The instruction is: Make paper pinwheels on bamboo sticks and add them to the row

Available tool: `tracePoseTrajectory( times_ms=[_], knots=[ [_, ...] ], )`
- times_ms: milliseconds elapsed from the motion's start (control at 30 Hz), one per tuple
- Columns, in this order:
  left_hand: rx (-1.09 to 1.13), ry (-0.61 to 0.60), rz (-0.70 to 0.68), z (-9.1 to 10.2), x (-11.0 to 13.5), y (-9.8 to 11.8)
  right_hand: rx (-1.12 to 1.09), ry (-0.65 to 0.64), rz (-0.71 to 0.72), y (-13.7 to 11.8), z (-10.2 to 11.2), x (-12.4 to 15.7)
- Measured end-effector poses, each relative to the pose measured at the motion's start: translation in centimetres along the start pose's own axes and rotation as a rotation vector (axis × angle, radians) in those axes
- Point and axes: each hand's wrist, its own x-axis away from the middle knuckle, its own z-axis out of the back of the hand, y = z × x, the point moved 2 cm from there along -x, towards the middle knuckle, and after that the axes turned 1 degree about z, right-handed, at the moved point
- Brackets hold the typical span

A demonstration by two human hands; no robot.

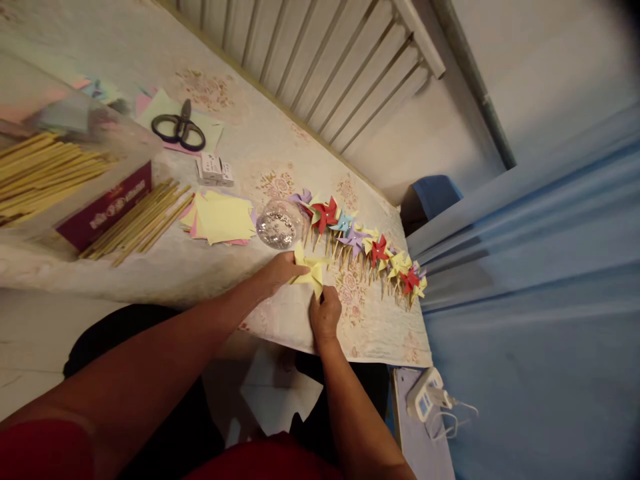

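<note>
A yellow paper pinwheel [312,272] lies on the patterned table cover [210,280] near the front edge. My left hand [283,269] pinches its left side with closed fingers. My right hand [326,315] grips its lower edge from below, fingers curled. Just beyond stands a row of several finished pinwheels [365,241] on sticks, in red, purple, blue and yellow. A clear round tub of small shiny pieces [278,225] sits close to my left hand.
A stack of coloured paper squares [223,219] lies left of the tub. Wooden sticks [143,223] lie beside a clear box of more sticks [45,170]. Black scissors [179,129] rest farther back. A power strip [425,398] sits at the lower right.
</note>
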Motion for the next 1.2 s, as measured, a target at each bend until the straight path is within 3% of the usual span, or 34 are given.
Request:
tracePoseTrajectory(
  times_ms=[200,600,867,1200],
  knots=[
    [-0.104,0.034,0.024,0.1,0.2,0.0,0.127,-0.037,0.071,0.1,-0.6,0.1],
    [-0.064,-0.004,-0.004,1.4,0.3,-1.0,0.111,-0.016,0.087,-0.3,-0.7,0.2],
    [-0.058,-0.011,-0.002,2.4,1.8,0.0,0.123,0.017,0.115,-0.1,-1.0,0.4],
    [-0.075,-0.019,0.004,3.6,2.2,-0.4,0.174,0.036,0.138,0.2,-1.2,0.4]
  ],
)
